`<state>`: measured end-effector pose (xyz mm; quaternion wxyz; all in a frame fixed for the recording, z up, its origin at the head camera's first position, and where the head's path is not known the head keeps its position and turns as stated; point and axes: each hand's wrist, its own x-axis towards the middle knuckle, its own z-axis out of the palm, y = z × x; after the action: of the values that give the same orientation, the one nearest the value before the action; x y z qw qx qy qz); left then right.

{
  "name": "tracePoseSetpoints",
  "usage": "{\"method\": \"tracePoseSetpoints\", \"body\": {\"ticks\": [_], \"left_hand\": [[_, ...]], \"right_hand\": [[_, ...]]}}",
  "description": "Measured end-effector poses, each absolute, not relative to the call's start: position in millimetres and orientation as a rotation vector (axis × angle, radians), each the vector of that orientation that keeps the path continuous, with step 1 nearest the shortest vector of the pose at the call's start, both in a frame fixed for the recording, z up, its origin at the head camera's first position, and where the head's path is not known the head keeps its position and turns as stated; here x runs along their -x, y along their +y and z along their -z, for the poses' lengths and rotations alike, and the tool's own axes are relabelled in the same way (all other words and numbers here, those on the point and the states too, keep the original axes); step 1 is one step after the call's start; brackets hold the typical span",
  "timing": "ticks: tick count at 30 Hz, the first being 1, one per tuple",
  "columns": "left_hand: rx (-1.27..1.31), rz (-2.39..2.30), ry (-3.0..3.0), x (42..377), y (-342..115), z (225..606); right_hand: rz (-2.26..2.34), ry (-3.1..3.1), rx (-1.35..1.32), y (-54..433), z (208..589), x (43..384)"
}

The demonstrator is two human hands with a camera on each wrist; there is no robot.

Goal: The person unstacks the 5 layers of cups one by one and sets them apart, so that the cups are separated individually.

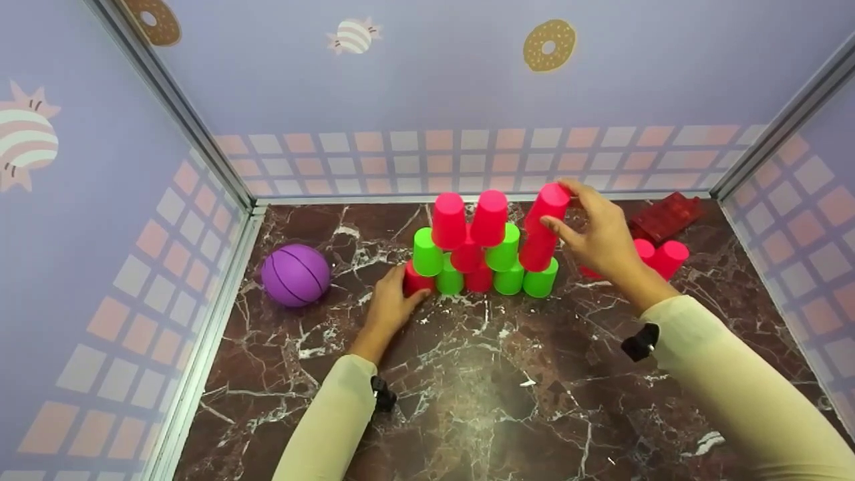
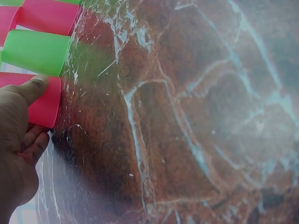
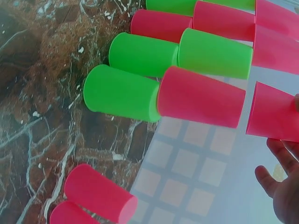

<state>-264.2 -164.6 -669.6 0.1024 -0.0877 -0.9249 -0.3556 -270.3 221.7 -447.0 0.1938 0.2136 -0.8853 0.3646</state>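
Red and green cups stand upside down in a stepped stack on the marble-patterned tabletop [image 1: 481, 374]. My left hand [image 1: 389, 304] holds the red cup [image 1: 418, 280] at the left end of the bottom row, thumb across its front [image 2: 35, 88]. Another red cup [image 1: 549, 206] is pinched between thumb and fingers of my right hand [image 1: 604, 237]. The right wrist view shows a narrow gap between this held cup [image 3: 271, 112] and the red cup [image 3: 201, 96] under it, which rests on a green cup [image 3: 121, 93]. Two red cups [image 1: 449, 220] [image 1: 491, 218] top the stack further left.
A purple ball [image 1: 295, 275] lies left of the stack. At right, more red cups [image 1: 670, 259] stand beside a dark red translucent object [image 1: 666, 216] whose kind is unclear. Patterned walls [image 1: 454, 87] close in the back and both sides.
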Motion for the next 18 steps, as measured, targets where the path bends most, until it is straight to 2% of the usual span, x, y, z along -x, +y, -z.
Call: {"method": "tracePoseSetpoints", "body": {"ticks": [18], "left_hand": [[0.295, 1.044, -2.678, 266, -164, 672]], "right_hand": [[-0.955, -2.49, -0.451, 283, 462, 249]]}}
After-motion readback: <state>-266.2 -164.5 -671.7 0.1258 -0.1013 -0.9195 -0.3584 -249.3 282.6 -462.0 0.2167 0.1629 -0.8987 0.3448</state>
